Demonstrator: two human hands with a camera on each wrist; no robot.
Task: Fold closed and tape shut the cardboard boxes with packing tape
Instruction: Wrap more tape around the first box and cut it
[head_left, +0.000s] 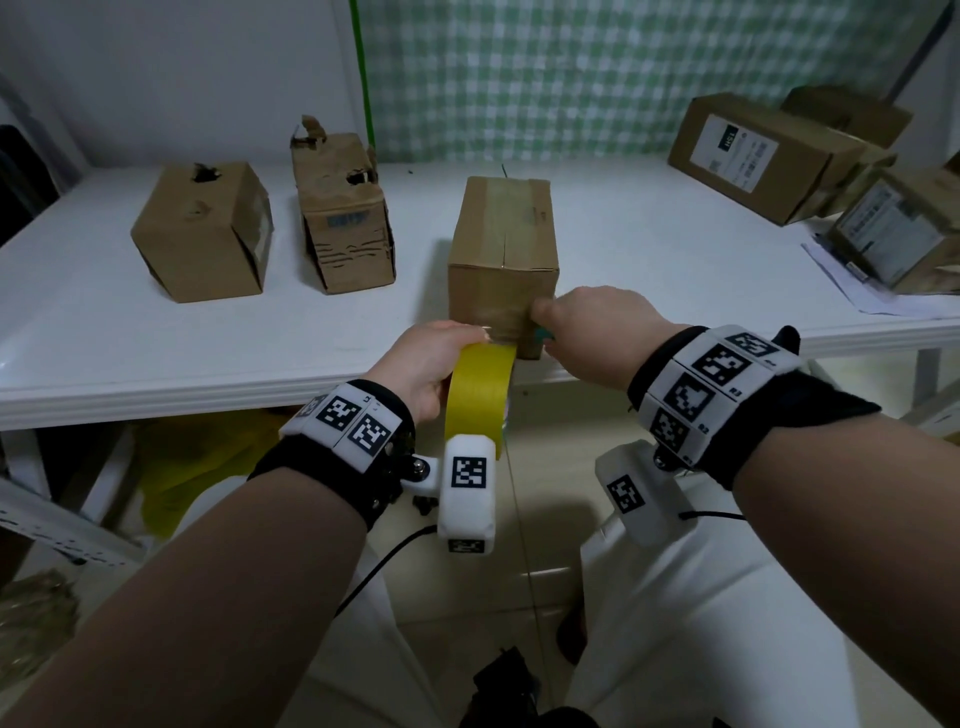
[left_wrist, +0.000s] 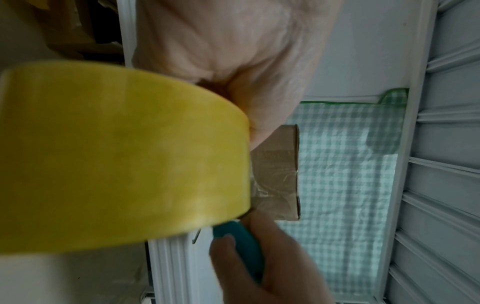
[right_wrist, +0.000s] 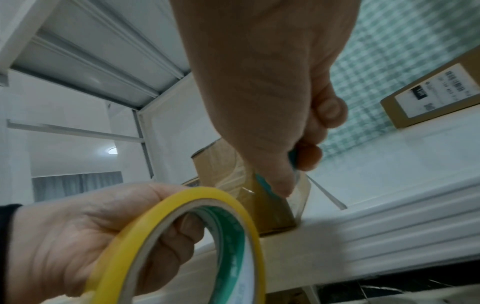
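Note:
A closed cardboard box (head_left: 504, 244) stands at the front edge of the white table (head_left: 208, 343). My left hand (head_left: 428, 364) grips a yellow roll of packing tape (head_left: 480, 395) just below the box's near face. A clear strip runs from the roll (right_wrist: 182, 236) up onto the box (right_wrist: 275, 214). My right hand (head_left: 592, 325) holds a teal cutter (left_wrist: 241, 244) against the box's lower right corner, at the strip. In the right wrist view the teal cutter (right_wrist: 262, 181) lies along the forefinger, which presses the tape on the box.
Two worn cardboard boxes (head_left: 202, 228) (head_left: 343, 218) stand to the left on the table. Several labelled boxes (head_left: 763, 156) and a sheet of paper (head_left: 852, 291) crowd the right end. A green checked cloth (head_left: 623, 67) hangs behind. Yellow bags (head_left: 192, 467) lie under the table.

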